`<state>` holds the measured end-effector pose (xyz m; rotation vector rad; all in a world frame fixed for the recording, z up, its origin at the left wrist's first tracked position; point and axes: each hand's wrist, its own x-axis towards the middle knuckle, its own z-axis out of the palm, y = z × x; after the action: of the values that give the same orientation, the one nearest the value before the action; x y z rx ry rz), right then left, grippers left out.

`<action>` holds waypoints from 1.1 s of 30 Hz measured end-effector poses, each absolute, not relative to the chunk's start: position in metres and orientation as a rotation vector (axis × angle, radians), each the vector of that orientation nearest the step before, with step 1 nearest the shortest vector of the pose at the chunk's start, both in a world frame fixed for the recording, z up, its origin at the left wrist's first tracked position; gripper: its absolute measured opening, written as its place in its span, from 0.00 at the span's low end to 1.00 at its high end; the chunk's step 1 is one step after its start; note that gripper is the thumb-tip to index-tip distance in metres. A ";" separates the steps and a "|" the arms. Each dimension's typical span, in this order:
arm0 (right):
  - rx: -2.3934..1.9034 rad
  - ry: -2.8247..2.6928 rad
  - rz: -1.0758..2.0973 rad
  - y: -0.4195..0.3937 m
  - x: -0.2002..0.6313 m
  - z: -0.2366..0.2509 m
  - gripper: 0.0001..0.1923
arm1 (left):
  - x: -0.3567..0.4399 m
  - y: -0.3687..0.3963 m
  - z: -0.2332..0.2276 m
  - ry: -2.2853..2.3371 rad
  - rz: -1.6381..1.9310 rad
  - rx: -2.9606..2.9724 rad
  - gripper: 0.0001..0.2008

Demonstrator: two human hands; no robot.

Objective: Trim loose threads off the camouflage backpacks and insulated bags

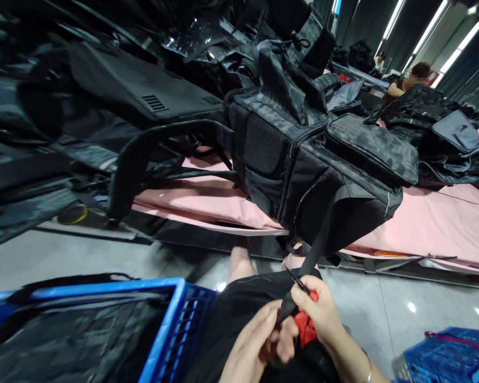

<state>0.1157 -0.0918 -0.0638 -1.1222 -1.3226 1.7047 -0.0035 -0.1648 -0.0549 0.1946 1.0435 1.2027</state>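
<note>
Carefully, I held the black strap (317,247) that hung down from the camouflage backpack (303,154), which lay on the pink table (443,223) in front of me with its lower end over the edge. My left hand (259,340) was closed around the end of the strap, thumb and fingers pressed together on it, so the webbing stayed tight. My right hand (321,314) was pinching a small red-handled thread snip (305,324), and its dark tips (299,283) pointed at the strap just above my left hand. I could not tell whether a loose thread was between the blades; it was too small to see. To do this step well, I judged that the strap should be kept under tension, the blades should lie flat and close to the webbing, and only the thread should be taken, not the weave. A blue crate (171,319) stood near my left knee.
</note>
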 end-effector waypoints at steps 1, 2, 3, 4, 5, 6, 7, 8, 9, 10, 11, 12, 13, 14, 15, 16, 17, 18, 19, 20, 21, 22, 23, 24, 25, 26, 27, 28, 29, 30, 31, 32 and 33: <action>-1.137 -1.307 1.701 -0.092 0.116 -0.065 0.19 | -0.004 -0.166 -0.053 1.160 1.253 0.276 0.20; -1.145 -1.302 1.702 -0.092 0.115 -0.066 0.19 | -0.005 -0.167 -0.051 1.270 1.283 0.358 0.21; -1.144 -1.308 1.711 -0.092 0.114 -0.067 0.20 | -0.006 -0.167 -0.050 1.376 1.299 0.436 0.20; -1.139 -1.320 1.721 -0.093 0.113 -0.067 0.19 | -0.006 -0.168 -0.050 1.471 1.311 0.503 0.18; -1.132 -1.343 1.719 -0.094 0.112 -0.066 0.18 | -0.006 -0.168 -0.050 1.548 1.323 0.556 0.15; -1.129 -1.375 1.692 -0.096 0.111 -0.066 0.17 | -0.006 -0.168 -0.051 1.597 1.333 0.593 0.12; -1.133 -1.422 1.640 -0.098 0.111 -0.064 0.14 | -0.007 -0.167 -0.052 1.617 1.341 0.608 0.10; -1.147 -1.483 1.565 -0.100 0.111 -0.063 0.11 | -0.008 -0.166 -0.053 1.605 1.345 0.603 0.10; -1.167 -1.553 1.477 -0.102 0.113 -0.061 0.09 | -0.009 -0.164 -0.055 1.567 1.350 0.579 0.11; -1.184 -1.629 1.380 -0.105 0.115 -0.059 0.10 | -0.011 -0.163 -0.056 1.522 1.359 0.540 0.12; -1.189 -1.708 1.278 -0.107 0.117 -0.057 0.12 | -0.013 -0.161 -0.057 1.485 1.376 0.492 0.13; -1.177 -1.784 1.179 -0.110 0.120 -0.056 0.12 | -0.015 -0.160 -0.058 1.460 1.401 0.446 0.14; -1.147 -1.853 1.085 -0.112 0.123 -0.055 0.12 | -0.016 -0.159 -0.060 1.448 1.428 0.413 0.15; -1.105 -1.912 0.989 -0.114 0.125 -0.055 0.11 | -0.018 -0.158 -0.061 1.446 1.452 0.396 0.15; -1.063 -1.958 0.897 -0.115 0.126 -0.055 0.10 | -0.018 -0.158 -0.062 1.452 1.469 0.396 0.15; -1.028 -1.991 0.817 -0.116 0.127 -0.056 0.10 | -0.018 -0.159 -0.062 1.464 1.482 0.410 0.15; -1.006 -2.010 0.755 -0.116 0.127 -0.056 0.10 | -0.018 -0.159 -0.063 1.476 1.487 0.436 0.15; -0.994 -2.019 0.711 -0.116 0.127 -0.056 0.10 | -0.017 -0.160 -0.064 1.488 1.485 0.468 0.14; -0.989 -2.021 0.678 -0.116 0.126 -0.056 0.10 | -0.016 -0.161 -0.064 1.501 1.479 0.503 0.14; -0.987 -2.022 0.650 -0.115 0.125 -0.056 0.10 | -0.015 -0.162 -0.065 1.517 1.474 0.537 0.13; -0.984 -2.028 0.621 -0.115 0.124 -0.055 0.10 | -0.014 -0.163 -0.065 1.536 1.466 0.569 0.12; -0.976 -2.040 0.585 -0.114 0.124 -0.053 0.10 | -0.013 -0.164 -0.065 1.559 1.461 0.596 0.12; -0.964 -2.058 0.544 -0.114 0.123 -0.052 0.09 | -0.012 -0.164 -0.065 1.587 1.458 0.618 0.12; -0.946 -2.081 0.504 -0.113 0.123 -0.051 0.09 | -0.012 -0.165 -0.065 1.618 1.457 0.637 0.11; -0.925 -2.103 0.472 -0.113 0.124 -0.050 0.08 | -0.011 -0.166 -0.065 1.644 1.452 0.655 0.11; -0.905 -2.115 0.457 -0.113 0.124 -0.049 0.07 | -0.011 -0.166 -0.064 1.664 1.447 0.668 0.11; -0.891 -2.117 0.459 -0.113 0.125 -0.049 0.07 | -0.011 -0.166 -0.064 1.675 1.440 0.677 0.12; -0.883 -2.105 0.474 -0.113 0.127 -0.050 0.07 | -0.012 -0.166 -0.064 1.675 1.430 0.681 0.12; -0.881 -2.081 0.498 -0.112 0.129 -0.051 0.07 | -0.012 -0.166 -0.063 1.663 1.415 0.676 0.12; -0.882 -2.053 0.529 -0.111 0.131 -0.052 0.08 | -0.013 -0.165 -0.063 1.640 1.400 0.662 0.12; -0.883 -2.031 0.562 -0.110 0.134 -0.054 0.09 | -0.015 -0.165 -0.062 1.612 1.388 0.639 0.12; -0.880 -2.022 0.595 -0.109 0.137 -0.055 0.09 | -0.016 -0.164 -0.062 1.582 1.379 0.612 0.13; -0.874 -2.028 0.625 -0.108 0.140 -0.056 0.10 | -0.017 -0.164 -0.062 1.554 1.369 0.585 0.14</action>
<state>0.1402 -0.1077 -0.0561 -0.8742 -2.0284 0.6248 -0.0175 -0.1638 -0.0621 0.5851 1.5541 1.3689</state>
